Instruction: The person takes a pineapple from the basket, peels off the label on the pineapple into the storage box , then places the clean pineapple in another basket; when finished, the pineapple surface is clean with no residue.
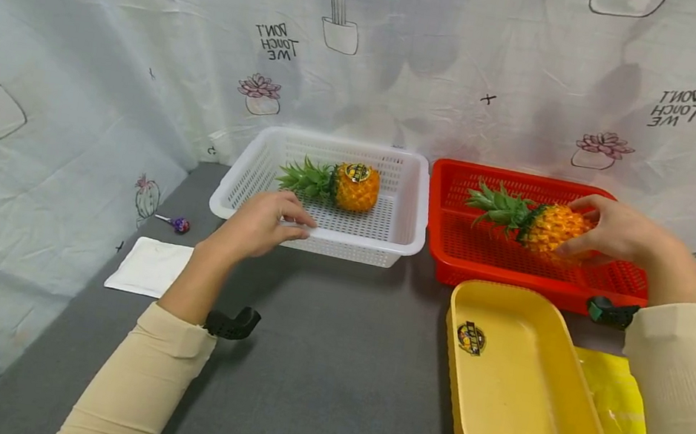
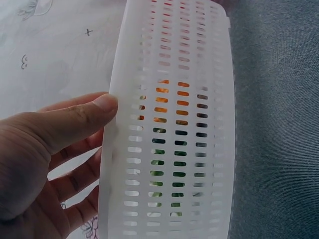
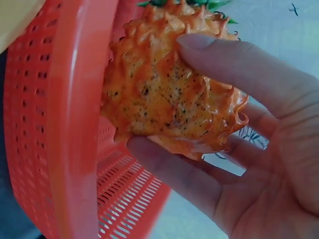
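Your left hand (image 1: 266,223) lightly pinches the near rim of the white basket (image 1: 351,240); use a gentle hold there so its thin wall doesn't flex or slide. Inside lies the labelled pineapple (image 1: 356,192), crown pointing left. Your right hand (image 1: 619,231) grasps the other pineapple (image 1: 552,229) by its body, within the red basket (image 1: 481,273); spread thumb and fingers around it, clear of the leaves, and mind the rim. Whether it touches the basket floor, you can't tell. It looks glossy orange, spiky and dark-speckled, with a green crown pointing left.
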A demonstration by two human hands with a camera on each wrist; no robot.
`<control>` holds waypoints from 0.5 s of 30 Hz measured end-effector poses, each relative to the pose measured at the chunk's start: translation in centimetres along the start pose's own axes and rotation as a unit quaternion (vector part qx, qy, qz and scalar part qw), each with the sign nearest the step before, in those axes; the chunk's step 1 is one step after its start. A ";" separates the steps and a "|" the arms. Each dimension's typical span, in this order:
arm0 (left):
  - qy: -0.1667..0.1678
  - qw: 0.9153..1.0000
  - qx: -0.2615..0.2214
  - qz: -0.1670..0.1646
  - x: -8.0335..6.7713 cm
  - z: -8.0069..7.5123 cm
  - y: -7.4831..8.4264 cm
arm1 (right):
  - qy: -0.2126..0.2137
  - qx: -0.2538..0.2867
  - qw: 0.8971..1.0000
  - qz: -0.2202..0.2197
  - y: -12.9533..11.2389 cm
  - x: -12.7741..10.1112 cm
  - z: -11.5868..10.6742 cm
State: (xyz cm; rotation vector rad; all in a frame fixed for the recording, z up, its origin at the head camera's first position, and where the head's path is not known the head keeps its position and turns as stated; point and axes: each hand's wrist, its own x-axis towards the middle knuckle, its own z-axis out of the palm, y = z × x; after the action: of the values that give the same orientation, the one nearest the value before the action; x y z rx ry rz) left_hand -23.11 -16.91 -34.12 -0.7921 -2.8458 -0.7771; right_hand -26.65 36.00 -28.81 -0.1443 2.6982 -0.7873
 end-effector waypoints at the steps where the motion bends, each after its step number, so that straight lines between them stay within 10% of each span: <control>1: 0.001 1.000 -0.001 -0.002 0.0 0.0 -0.1 | -0.002 0.003 1.000 0.001 0.1 0.2 0.0; 15: 0.005 1.000 -0.001 0.005 -0.3 -0.1 -0.2 | -0.010 0.024 0.999 0.019 1.1 2.6 0.5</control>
State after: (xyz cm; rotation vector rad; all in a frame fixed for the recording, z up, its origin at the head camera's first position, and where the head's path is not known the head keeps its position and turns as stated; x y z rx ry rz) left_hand -22.90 -17.22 -34.22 -0.8007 -2.8304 -0.7806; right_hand -28.97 36.19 -30.54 -0.0887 2.6536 -0.8347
